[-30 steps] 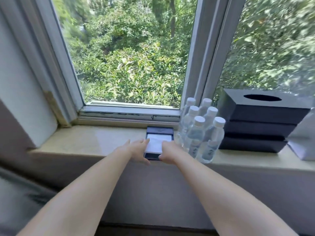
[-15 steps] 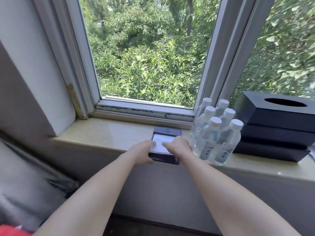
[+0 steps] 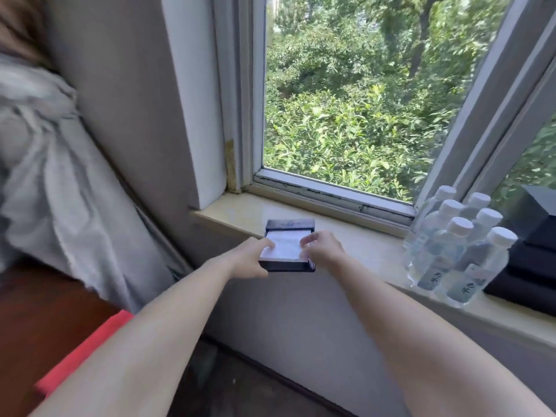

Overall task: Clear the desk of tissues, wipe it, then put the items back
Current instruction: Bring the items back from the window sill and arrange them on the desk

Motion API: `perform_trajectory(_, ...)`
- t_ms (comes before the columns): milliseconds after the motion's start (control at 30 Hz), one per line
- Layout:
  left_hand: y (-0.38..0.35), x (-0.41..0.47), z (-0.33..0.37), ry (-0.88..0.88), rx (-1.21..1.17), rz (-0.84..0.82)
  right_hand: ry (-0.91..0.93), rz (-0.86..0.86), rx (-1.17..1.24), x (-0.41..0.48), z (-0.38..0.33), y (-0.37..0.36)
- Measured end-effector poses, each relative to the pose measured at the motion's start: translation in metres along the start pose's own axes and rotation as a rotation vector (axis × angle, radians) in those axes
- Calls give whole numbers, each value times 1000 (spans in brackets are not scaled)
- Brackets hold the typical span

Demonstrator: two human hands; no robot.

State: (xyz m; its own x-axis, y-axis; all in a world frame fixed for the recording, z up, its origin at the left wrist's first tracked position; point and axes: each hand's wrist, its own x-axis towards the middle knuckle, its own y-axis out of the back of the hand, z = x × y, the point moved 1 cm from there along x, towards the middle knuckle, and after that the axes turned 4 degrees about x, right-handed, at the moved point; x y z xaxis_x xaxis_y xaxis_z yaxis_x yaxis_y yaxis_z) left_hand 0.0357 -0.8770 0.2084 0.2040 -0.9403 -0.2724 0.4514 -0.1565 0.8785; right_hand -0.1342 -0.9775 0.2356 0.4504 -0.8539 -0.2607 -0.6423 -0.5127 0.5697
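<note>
Daylit window (image 3: 346, 94) over leafy trees, pale stone sill (image 3: 237, 213), grey curtain (image 3: 57, 188) left.

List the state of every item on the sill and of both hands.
Notepad holder: flat on the windowsill, near end jutting past the edge, white pad showing.
Left hand: grip on the holder's left side.
Right hand: grip on the holder's right side.
Water bottles: upright, capped, clustered.
Black tissue box: on the sill right of the bottles, mostly out of frame.
Window: closed.

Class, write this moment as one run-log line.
left hand: grips notepad holder | right hand: grips it | holder: on windowsill | water bottles: right, untouched
</note>
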Motion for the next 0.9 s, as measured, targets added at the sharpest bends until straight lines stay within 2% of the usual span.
perform_trajectory(400, 48, -193, -173, 327, -92, 323, 407, -417, -141, -50, -138, -198)
perform_trajectory(600, 41, -304, -239, 549, -144, 417, 514, -661, -155, -106, -188, -299)
perform_trajectory(733, 23, -370, -277, 698, -210, 460, 644, -809, -252, -142, -212, -364)
perform_trajectory(900, 2, -428, -317, 835, -308, 510, 700, -947, -334, -169, -233, -441)
